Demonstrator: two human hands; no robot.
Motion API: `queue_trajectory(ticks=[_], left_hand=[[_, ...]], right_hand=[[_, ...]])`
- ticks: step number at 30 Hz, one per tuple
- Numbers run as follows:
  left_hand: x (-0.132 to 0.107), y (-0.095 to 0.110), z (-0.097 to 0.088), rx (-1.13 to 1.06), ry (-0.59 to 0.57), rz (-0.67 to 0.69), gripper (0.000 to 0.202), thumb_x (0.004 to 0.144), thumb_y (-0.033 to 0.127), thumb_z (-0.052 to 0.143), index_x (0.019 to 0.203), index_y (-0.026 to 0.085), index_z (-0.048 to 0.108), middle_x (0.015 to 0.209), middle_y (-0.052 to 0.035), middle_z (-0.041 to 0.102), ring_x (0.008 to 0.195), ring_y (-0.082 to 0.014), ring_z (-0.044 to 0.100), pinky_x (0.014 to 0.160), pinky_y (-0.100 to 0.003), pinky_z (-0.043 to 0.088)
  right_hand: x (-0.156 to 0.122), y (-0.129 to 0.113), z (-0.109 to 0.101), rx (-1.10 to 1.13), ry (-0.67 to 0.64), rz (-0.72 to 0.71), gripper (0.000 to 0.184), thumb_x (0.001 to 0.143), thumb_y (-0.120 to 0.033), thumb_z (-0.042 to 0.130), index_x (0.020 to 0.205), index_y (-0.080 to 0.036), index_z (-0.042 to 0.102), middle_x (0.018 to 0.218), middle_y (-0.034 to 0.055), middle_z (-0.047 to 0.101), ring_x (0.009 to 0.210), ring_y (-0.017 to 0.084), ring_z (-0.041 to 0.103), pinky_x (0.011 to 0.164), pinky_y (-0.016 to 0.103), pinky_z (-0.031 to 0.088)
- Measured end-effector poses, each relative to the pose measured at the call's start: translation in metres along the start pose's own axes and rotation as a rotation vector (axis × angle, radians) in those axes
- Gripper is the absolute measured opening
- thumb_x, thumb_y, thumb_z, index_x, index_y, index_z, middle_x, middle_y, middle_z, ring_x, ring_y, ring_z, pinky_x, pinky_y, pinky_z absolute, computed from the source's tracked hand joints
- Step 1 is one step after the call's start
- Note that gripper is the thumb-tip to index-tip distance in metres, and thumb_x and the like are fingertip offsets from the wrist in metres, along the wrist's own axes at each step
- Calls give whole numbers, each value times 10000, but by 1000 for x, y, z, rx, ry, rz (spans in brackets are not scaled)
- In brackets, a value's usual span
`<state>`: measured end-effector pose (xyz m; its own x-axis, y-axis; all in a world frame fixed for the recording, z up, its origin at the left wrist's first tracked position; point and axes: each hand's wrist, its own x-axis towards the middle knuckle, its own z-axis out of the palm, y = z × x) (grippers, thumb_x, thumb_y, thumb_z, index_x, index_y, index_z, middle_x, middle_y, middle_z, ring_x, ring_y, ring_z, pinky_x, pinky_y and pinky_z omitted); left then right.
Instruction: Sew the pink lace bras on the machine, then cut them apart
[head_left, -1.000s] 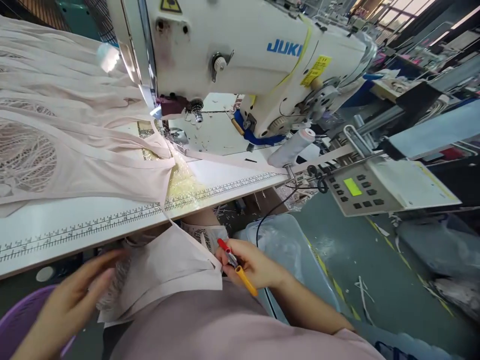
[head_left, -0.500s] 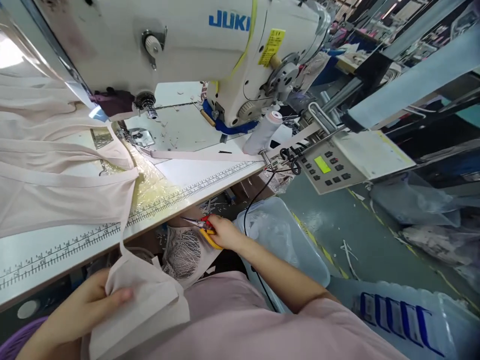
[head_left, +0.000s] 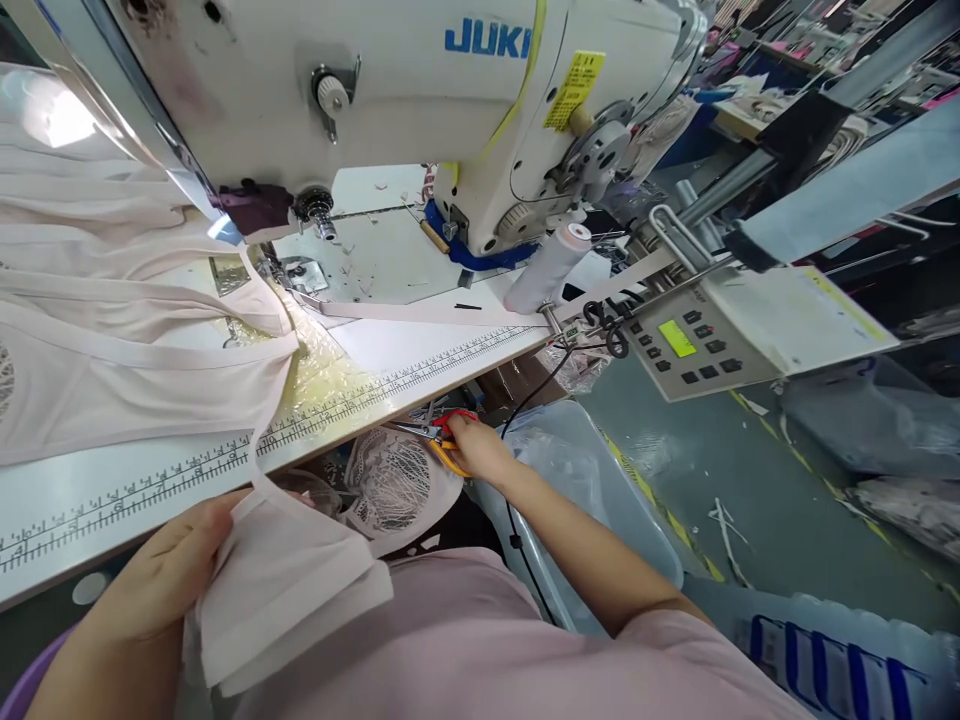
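Note:
My left hand (head_left: 176,560) is closed around a pale pink fabric piece (head_left: 292,585) below the table edge. A narrow band (head_left: 276,420) links it to more pale pink fabric (head_left: 172,385) lying on the table. In my right hand (head_left: 484,450), close under the table's front edge, are scissors (head_left: 452,456) with red and yellow-orange handles, their metal blades pointing left. Just below the blades lies a lace-patterned bra cup (head_left: 397,485). The left fingertips are partly hidden by cloth.
A white JUKI sewing machine (head_left: 420,110) stands over the table. A printed ruler (head_left: 360,395) runs along the table's front edge. To the right are a thread cone (head_left: 551,265), a control panel (head_left: 694,345) and a translucent blue bin (head_left: 637,520). A black cable (head_left: 517,540) hangs beside my right forearm.
My left hand has risen toward the table edge with the fabric piece. The right hand and scissors have shifted slightly right and up in view. The whole view has also shifted.

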<state>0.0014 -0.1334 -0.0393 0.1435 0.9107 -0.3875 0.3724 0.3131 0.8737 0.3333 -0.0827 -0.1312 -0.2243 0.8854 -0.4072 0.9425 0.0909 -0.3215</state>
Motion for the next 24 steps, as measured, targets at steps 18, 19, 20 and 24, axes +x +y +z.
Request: queue_trajectory(ticks=[18, 19, 20, 24], left_hand=[[-1, 2, 19, -460, -107, -164, 409, 639, 546, 769, 594, 153, 666, 579, -4, 584, 557, -106, 481, 524, -190, 412], [-3, 3, 18, -411, -131, -149, 398, 669, 545, 745, 619, 157, 673, 611, -12, 600, 588, -120, 498, 551, -202, 425], [-5, 5, 16, -345, -166, -125, 390, 702, 544, 715, 635, 162, 675, 639, -20, 610, 616, -135, 508, 579, -217, 438], [-10, 13, 17, -61, -323, -16, 429, 820, 557, 560, 641, 172, 621, 650, -8, 551, 622, -138, 458, 581, -226, 414]], right_hand=[[-50, -82, -19, 1378, -356, -453, 529, 734, -682, 643, 819, -176, 513, 849, 65, 635, 1011, 232, 617, 815, 328, 480], [-48, -86, -20, 1397, -375, -435, 530, 723, -681, 652, 799, -175, 515, 804, 54, 623, 994, 235, 618, 775, 314, 482], [-47, -88, -21, 1410, -387, -428, 526, 714, -674, 666, 778, -176, 510, 782, 49, 614, 979, 238, 619, 741, 304, 481], [-48, -91, -33, 1350, -382, -471, 495, 721, -621, 692, 813, -188, 471, 953, 77, 623, 949, 215, 606, 738, 310, 472]])
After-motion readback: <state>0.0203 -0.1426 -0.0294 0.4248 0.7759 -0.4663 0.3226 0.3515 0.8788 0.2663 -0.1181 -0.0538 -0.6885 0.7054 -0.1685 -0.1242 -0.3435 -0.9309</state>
